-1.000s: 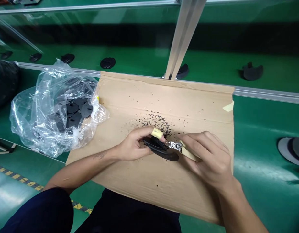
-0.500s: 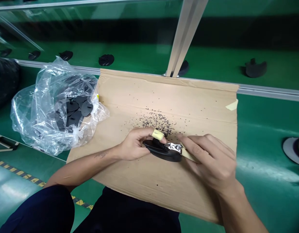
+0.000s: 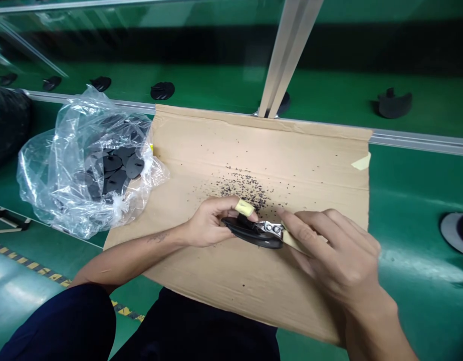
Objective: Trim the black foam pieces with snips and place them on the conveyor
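Observation:
My left hand (image 3: 212, 220) is closed on a black curved plastic part (image 3: 250, 235), its taped thumb on the part's upper side. In my right hand (image 3: 340, 250) is a pair of nippers (image 3: 271, 228) with a short metal head and pale handles, mostly covered by my fingers. The nippers' jaws meet a raised black piece on top of the part; their tips are too small to make out. Beneath both hands lies a cardboard sheet (image 3: 201, 271), strewn with small black scraps (image 3: 242, 188) just beyond the part.
A clear plastic bag (image 3: 47, 170) of flat black parts (image 3: 114, 180) stands at the left. Beyond the cardboard runs a green belt with several black parts (image 3: 163, 91) and a metal post (image 3: 287, 55). A grey and black object (image 3: 455, 233) sits at the right edge.
My right hand has moved slightly right, with its fingers a little farther from the nippers' head. The left hand and the black part stay almost in place.

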`<state>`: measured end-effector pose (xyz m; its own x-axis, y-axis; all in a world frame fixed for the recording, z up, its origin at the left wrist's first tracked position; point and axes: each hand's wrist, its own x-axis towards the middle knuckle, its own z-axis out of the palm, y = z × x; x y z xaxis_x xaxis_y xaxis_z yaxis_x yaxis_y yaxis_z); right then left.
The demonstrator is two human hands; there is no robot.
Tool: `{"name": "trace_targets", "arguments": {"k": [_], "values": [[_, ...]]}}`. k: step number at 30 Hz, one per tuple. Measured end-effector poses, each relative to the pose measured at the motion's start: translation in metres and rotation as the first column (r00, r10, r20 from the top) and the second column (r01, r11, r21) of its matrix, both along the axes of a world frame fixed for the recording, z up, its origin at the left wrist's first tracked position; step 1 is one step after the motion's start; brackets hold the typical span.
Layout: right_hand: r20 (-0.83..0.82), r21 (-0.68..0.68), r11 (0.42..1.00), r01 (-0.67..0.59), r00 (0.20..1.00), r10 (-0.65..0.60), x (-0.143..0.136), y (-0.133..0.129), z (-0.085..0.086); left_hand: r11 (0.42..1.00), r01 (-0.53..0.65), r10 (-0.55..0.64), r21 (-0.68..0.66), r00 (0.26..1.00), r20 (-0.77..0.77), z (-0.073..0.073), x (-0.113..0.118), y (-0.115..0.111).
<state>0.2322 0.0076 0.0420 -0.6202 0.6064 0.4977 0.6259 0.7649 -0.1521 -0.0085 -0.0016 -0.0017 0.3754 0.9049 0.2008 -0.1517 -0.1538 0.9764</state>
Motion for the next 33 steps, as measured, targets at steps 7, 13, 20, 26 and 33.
{"name": "trace_targets", "arguments": {"k": [7, 13, 20, 26, 33], "values": [[0.057, 0.032, 0.999, 0.030, 0.998, -0.032, -0.001, -0.005, 0.003, 0.999, -0.034, 0.035, 0.019, 0.998, -0.047, 0.001, 0.000, -0.001], [-0.215, -0.201, 0.977, -0.066, 0.976, 0.022, -0.006, -0.003, -0.007, 0.995, -0.037, 0.041, 0.097, 0.998, -0.040, 0.004, 0.001, 0.002], [-0.183, -0.191, 0.981, 0.021, 0.981, -0.057, -0.001, 0.005, -0.010, 0.950, -0.058, 0.093, 0.307, 0.991, -0.100, 0.005, -0.001, 0.009], [0.094, 0.059, 0.989, 0.137, 0.985, -0.143, -0.003, 0.011, -0.013, 0.852, 0.007, 0.184, 0.524, 0.932, -0.312, 0.005, -0.001, 0.013], [0.162, 0.017, 0.973, 0.230, 0.960, -0.230, 0.003, 0.014, -0.015, 0.760, -0.063, 0.342, 0.646, 0.885, -0.316, -0.002, 0.000, 0.014]]}}
